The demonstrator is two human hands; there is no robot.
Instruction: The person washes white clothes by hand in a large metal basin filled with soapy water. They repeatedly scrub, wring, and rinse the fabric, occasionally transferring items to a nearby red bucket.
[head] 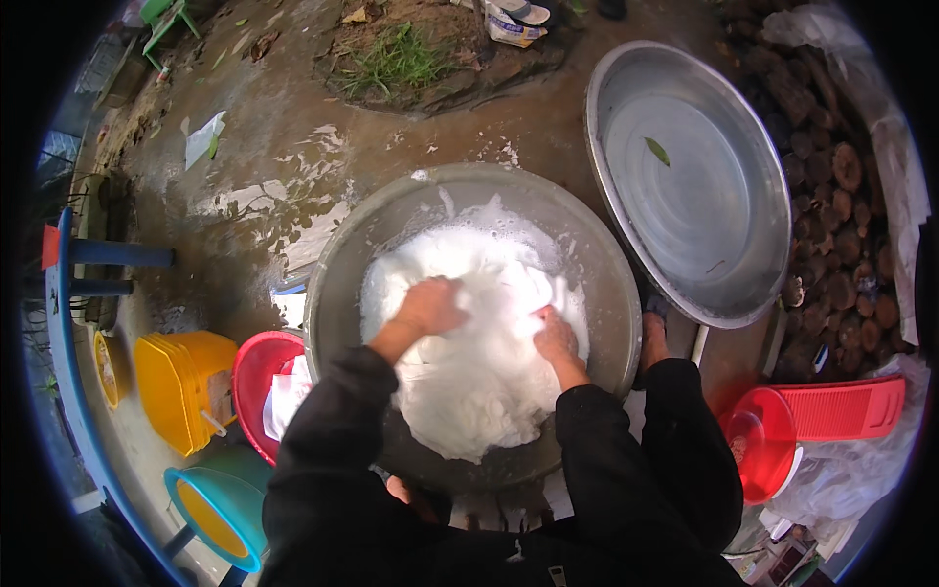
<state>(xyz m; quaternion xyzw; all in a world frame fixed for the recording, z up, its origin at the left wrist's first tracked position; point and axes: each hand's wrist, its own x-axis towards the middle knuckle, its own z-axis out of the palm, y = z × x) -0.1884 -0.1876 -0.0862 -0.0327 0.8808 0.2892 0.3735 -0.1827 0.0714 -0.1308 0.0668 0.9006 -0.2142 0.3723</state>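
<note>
A large round grey basin (469, 172) stands before me, holding suds and wet white cloth (477, 411). Over the left part of the cloth is my left hand (431, 307), blurred by motion, its fingertips lost in the foam and glare. My right hand (559, 341) is lower on the right side, fingers curled around a bunched part of the cloth. White foam (506, 224) covers the far side of the basin's contents. How the cloth lies beneath the suds is hidden.
A wide metal basin (704, 198) with a leaf in it leans at the right, near stacked logs (836, 249). A red bucket (763, 447) and a red washboard (843, 409) lie below. At left are a red basin (246, 367), yellow bucket (172, 385) and teal bucket (220, 506).
</note>
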